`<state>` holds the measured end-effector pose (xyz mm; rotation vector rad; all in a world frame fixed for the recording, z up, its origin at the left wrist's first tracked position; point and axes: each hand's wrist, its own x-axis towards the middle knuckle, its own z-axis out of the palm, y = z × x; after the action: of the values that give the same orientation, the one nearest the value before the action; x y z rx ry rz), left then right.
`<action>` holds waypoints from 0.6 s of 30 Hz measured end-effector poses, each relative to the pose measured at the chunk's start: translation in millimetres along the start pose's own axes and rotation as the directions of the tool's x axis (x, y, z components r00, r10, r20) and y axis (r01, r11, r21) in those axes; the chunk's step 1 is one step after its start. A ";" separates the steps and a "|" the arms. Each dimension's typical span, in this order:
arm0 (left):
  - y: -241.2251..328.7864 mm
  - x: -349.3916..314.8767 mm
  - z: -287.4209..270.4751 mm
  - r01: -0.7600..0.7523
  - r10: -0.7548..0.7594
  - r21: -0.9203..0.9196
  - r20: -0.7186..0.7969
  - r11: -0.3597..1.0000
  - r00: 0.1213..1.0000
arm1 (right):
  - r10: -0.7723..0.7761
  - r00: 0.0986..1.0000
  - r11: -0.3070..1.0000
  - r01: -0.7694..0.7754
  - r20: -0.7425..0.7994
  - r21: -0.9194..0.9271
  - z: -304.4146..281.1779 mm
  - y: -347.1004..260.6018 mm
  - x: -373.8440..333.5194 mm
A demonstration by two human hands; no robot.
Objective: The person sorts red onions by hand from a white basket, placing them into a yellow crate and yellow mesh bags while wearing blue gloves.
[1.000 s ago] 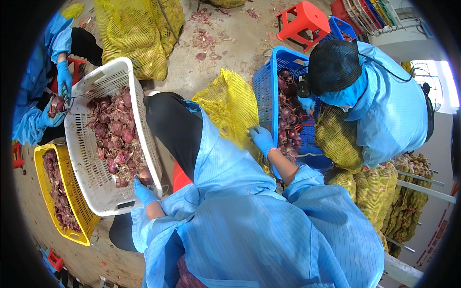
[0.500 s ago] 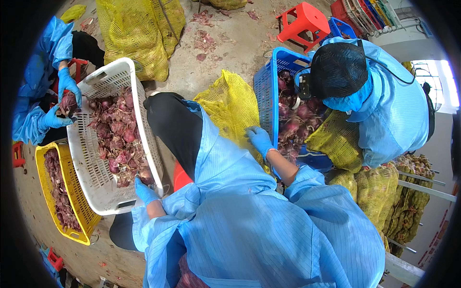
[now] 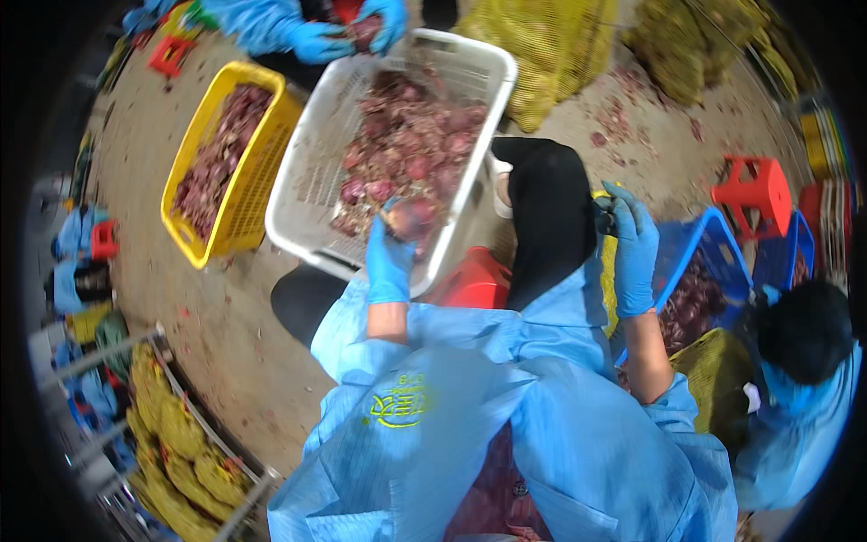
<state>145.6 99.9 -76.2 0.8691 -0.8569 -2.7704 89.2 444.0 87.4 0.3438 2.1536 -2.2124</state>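
My left hand (image 3: 390, 269), in a blue glove, is closed round a red onion (image 3: 412, 219) that is smeared by motion. It hovers above the near end of a white plastic basket (image 3: 309, 167). Inside the basket lie many red onions (image 3: 415, 168) and loose dry skins. My right hand (image 3: 634, 248), gloved as well, is raised beside my right knee, fingers bent round a small dark object (image 3: 602, 217) whose kind I cannot make out. Behind that hand shows part of a yellow mesh bag (image 3: 609, 262). A blue basket (image 3: 684, 256) with red onions stands to its right.
A yellow basket (image 3: 237, 212) of onion skins stands left of the white one. Across from me, a co-worker's gloved hands (image 3: 348, 38) hold an onion. At right, another person (image 3: 804, 388) bends near the blue basket. Red stools (image 3: 754, 196) and yellow mesh sacks (image 3: 551, 54) stand around.
The view has turned left, toward the white basket. My left hand has lifted an onion up off the pile. My right hand has left the mesh bag and come up, fingers bent.
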 end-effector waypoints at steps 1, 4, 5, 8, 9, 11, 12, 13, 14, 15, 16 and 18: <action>7.5 -14.2 12.0 -0.030 0.030 -0.011 0.018 0.999 0.999 | -0.027 0.989 0.997 0.037 0.146 -0.068 26.0 -8.4 -2.2; 13.5 -39.3 39.1 -0.133 0.131 0.047 0.032 0.990 0.991 | -0.015 0.885 0.956 0.150 0.466 -0.253 98.7 1.9 -7.8; 15.2 -48.4 58.8 -0.135 0.130 0.124 0.050 0.983 0.990 | -0.063 0.842 0.923 0.254 0.536 -0.291 112.3 22.3 -8.2; 31.5 -71.7 78.3 -0.125 0.124 0.384 0.025 0.915 0.992 | -0.022 0.695 0.962 0.210 0.718 -0.174 157.8 74.6 -12.6; 35.5 -76.1 76.3 -0.104 0.117 0.467 0.000 0.878 0.993 | 0.101 0.729 0.994 -0.039 0.677 -0.106 167.6 69.0 -21.7; 43.1 -84.2 80.3 -0.179 0.165 0.470 0.071 0.864 0.984 | 0.283 0.677 0.936 -0.349 0.679 -0.042 169.2 48.8 -28.0; 46.1 -87.4 84.2 -0.217 0.186 0.471 0.113 0.855 0.976 | 0.365 0.637 0.872 -0.490 0.679 -0.010 168.1 41.5 -26.5; 48.1 -90.4 86.2 -0.255 0.218 0.495 0.131 0.831 0.967 | 0.339 0.592 0.842 -0.538 0.731 0.045 166.4 52.7 -20.0; 49.7 -91.8 86.4 -0.302 0.243 0.527 0.180 0.795 0.953 | 0.339 0.585 0.825 -0.562 0.737 0.067 167.1 54.5 -18.7; 51.1 -92.6 86.7 -0.346 0.263 0.556 0.226 0.755 0.938 | 0.340 0.578 0.805 -0.587 0.742 0.088 166.6 54.3 -19.7; 52.2 -94.1 88.8 -0.390 0.279 0.584 0.274 0.712 0.920 | 0.340 0.571 0.783 -0.612 0.747 0.111 166.2 54.0 -21.0; 50.4 -99.1 98.0 -0.422 0.294 0.679 0.303 0.601 0.906 | 0.351 0.587 0.786 -0.608 0.730 0.111 163.5 60.4 -22.5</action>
<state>170.4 131.7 66.5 0.4385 -2.0082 -2.1112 100.0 276.7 34.5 0.0801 1.0967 -1.9351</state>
